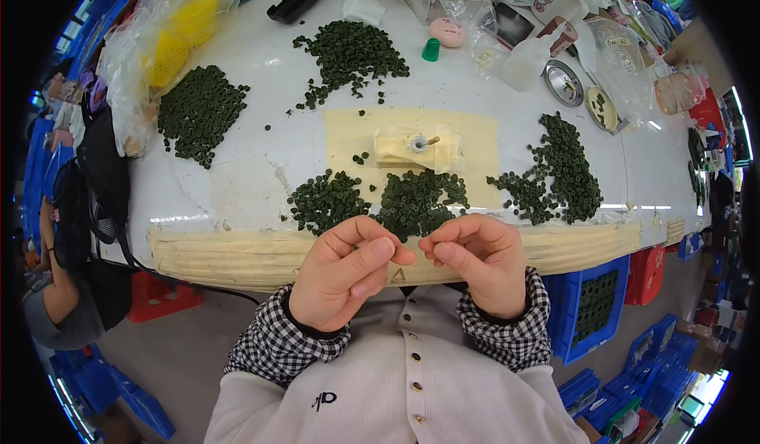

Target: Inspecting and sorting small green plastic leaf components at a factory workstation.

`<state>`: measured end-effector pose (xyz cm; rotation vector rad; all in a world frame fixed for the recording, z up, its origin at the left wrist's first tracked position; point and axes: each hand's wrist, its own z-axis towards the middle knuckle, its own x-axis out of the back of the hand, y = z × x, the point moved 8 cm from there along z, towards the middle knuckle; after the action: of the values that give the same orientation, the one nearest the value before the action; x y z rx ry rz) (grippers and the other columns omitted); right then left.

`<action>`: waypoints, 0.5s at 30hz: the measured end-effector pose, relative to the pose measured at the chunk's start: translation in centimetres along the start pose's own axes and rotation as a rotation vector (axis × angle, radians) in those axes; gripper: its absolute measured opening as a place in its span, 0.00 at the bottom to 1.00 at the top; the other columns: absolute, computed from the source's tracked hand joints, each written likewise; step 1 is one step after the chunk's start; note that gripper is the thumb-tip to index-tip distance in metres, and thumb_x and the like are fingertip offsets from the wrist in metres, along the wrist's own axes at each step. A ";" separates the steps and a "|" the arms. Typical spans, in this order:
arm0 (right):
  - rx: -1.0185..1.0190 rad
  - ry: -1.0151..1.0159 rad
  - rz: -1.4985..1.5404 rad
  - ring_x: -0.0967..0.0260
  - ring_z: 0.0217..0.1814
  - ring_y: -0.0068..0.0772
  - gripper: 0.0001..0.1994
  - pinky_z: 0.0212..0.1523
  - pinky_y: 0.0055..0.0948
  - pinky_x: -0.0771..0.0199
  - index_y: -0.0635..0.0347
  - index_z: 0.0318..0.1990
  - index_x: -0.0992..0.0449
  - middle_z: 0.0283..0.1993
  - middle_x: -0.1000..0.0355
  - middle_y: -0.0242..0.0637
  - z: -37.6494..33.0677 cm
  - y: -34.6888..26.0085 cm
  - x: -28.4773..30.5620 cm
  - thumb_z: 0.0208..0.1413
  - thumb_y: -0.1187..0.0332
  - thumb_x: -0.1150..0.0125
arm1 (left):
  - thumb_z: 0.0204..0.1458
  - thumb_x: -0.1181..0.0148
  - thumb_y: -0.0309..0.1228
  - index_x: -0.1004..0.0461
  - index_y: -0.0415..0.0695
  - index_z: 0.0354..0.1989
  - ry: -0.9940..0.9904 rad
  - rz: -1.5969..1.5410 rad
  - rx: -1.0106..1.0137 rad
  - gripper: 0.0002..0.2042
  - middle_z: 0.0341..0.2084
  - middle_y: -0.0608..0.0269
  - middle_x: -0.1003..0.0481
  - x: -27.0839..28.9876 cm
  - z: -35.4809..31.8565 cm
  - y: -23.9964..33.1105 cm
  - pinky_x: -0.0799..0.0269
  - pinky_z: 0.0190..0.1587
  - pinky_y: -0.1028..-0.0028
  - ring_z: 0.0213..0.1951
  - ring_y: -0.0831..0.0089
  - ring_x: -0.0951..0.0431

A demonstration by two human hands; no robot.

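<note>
Just over the table's taped front edge, my left hand (342, 271) and my right hand (484, 263) face each other with their fingertips close. Each is closed in a pinch of thumb and fingers. Whatever lies between the fingertips is too small or hidden to make out. Right beyond them are two piles of small dark green ring-like parts, one pile (328, 201) at the left and another pile (412, 205) in the middle. Behind these stands a tape-covered block (393, 149) with a metal pin (431, 141) sticking up from it.
More green parts lie in a far-left heap (202, 115), a far-middle heap (352, 52) and a right heap (566, 171). A green cap (431, 49), a pink oval object (448, 32), a round tin (563, 83) and plastic bags stand at the back. A blue crate (590, 305) sits below the table.
</note>
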<state>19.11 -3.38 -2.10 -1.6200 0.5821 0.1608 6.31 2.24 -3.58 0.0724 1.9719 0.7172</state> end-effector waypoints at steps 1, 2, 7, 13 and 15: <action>-0.009 -0.009 -0.005 0.28 0.39 0.22 0.06 0.41 0.20 0.28 0.69 0.39 0.26 0.38 0.24 0.40 0.0 0.1 0.0 0.53 0.80 0.43 | 0.60 0.52 0.29 0.29 0.39 0.45 0.021 -0.004 -0.001 0.10 0.32 0.62 0.24 -0.2 0.0 0.1 0.42 0.24 0.88 0.20 0.88 0.41; -0.018 -0.019 -0.011 0.28 0.39 0.22 0.06 0.41 0.20 0.28 0.69 0.39 0.27 0.38 0.24 0.41 0.1 0.2 0.0 0.53 0.80 0.43 | 0.60 0.52 0.29 0.29 0.39 0.45 0.043 -0.008 -0.002 0.10 0.32 0.62 0.24 -0.3 0.0 0.2 0.42 0.24 0.87 0.20 0.87 0.41; -0.044 -0.038 0.017 0.28 0.38 0.22 0.05 0.40 0.20 0.27 0.69 0.38 0.27 0.38 0.24 0.42 0.1 0.3 0.1 0.52 0.81 0.42 | 0.60 0.52 0.29 0.30 0.38 0.47 -0.055 -0.020 -0.047 0.11 0.33 0.64 0.24 -0.1 0.2 -0.1 0.43 0.25 0.86 0.21 0.86 0.42; 0.068 -0.003 -0.005 0.27 0.40 0.24 0.05 0.43 0.22 0.26 0.70 0.35 0.27 0.37 0.25 0.43 0.2 -0.3 0.1 0.50 0.83 0.41 | 0.60 0.52 0.28 0.30 0.40 0.47 -0.007 -0.043 -0.038 0.10 0.35 0.63 0.24 -0.2 0.3 -0.1 0.44 0.25 0.86 0.21 0.87 0.43; 0.157 0.016 -0.073 0.27 0.40 0.25 0.05 0.44 0.22 0.27 0.70 0.35 0.27 0.37 0.25 0.43 0.3 -0.6 0.1 0.49 0.84 0.41 | 0.60 0.52 0.28 0.29 0.41 0.47 -0.007 -0.061 -0.026 0.10 0.36 0.62 0.24 -0.2 0.3 -0.2 0.44 0.24 0.86 0.20 0.87 0.43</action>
<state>19.58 -3.13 -1.64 -1.4888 0.5340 0.0471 6.72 2.16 -3.59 -0.0006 1.9494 0.7018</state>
